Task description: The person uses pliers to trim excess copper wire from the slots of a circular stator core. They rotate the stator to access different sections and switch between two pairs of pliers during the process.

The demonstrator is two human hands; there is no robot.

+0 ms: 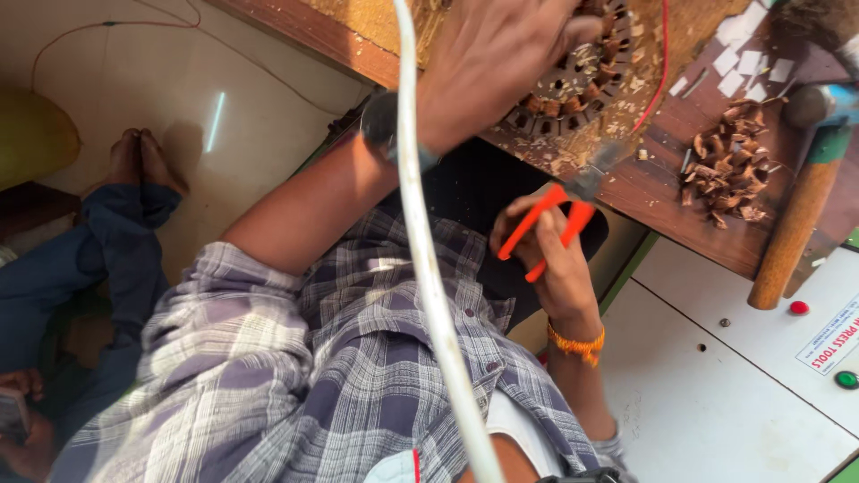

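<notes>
Wooden workbench, tools and scraps

A wooden-handled hammer (pixel 799 215) lies beside a pile of brown scraps (pixel 727 165); white paper slips (pixel 743 58) scatter nearby, a white cable (pixel 429 268) crossing the foreground.

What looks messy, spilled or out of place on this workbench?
Brown scraps lie heaped loose on the wooden bench, with crumbs and white paper bits scattered beside the round slotted core under the left hand. The right hand holds orange-handled pliers.

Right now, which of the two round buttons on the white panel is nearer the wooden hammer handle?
The red button, just right of the wooden hammer handle's end; the green button sits lower, near the frame edge.
</notes>
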